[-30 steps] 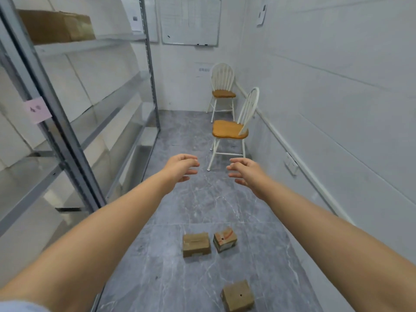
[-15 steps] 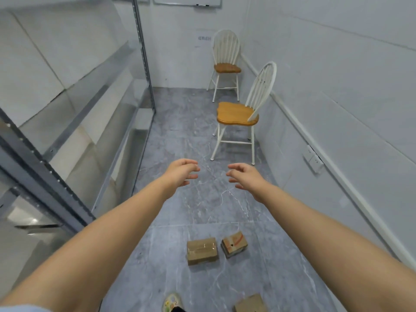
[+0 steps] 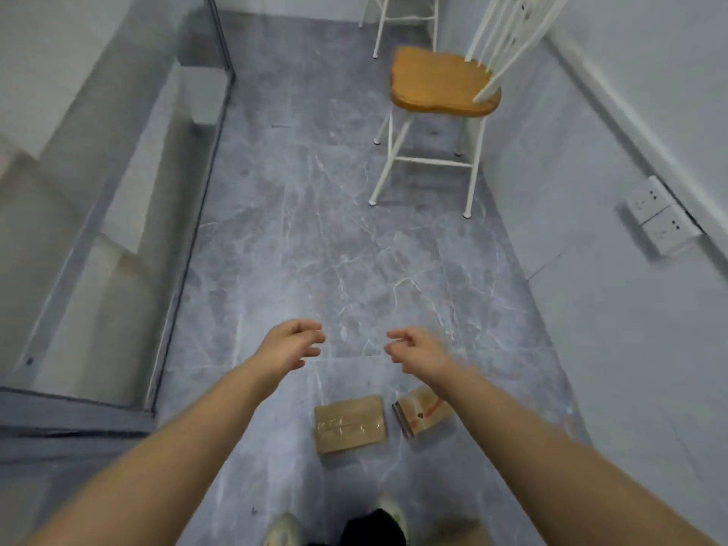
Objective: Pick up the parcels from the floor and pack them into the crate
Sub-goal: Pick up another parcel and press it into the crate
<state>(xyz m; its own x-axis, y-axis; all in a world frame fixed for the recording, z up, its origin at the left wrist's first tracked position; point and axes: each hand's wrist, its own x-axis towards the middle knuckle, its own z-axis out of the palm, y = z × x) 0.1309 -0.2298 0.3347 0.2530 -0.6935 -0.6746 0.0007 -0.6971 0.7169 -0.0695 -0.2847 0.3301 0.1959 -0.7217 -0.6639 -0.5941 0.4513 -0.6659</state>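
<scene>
On the grey floor (image 3: 315, 238), short of the chair (image 3: 441, 84), two parcels — flat brown parcel (image 3: 350, 423), taped parcel (image 3: 421, 411) — wait under the left hand (image 3: 289, 344) and right hand (image 3: 417, 350), both spread and empty — the reach seems underway, so next comes stooping.

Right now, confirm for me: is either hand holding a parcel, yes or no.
No: the left hand and right hand hang open and empty above the floor, while both parcels lie below.

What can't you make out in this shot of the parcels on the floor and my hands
Head view only:
- Crate: not in frame.
- Right parcel: far corner hidden behind the right forearm; its print blurred.
- Left parcel: label writing too small to read.
- Shoes: cut off by the bottom edge.
- Far chair: only legs show, cut by the top edge.
- Left hand and right hand: empty, motion-blurred.
</scene>
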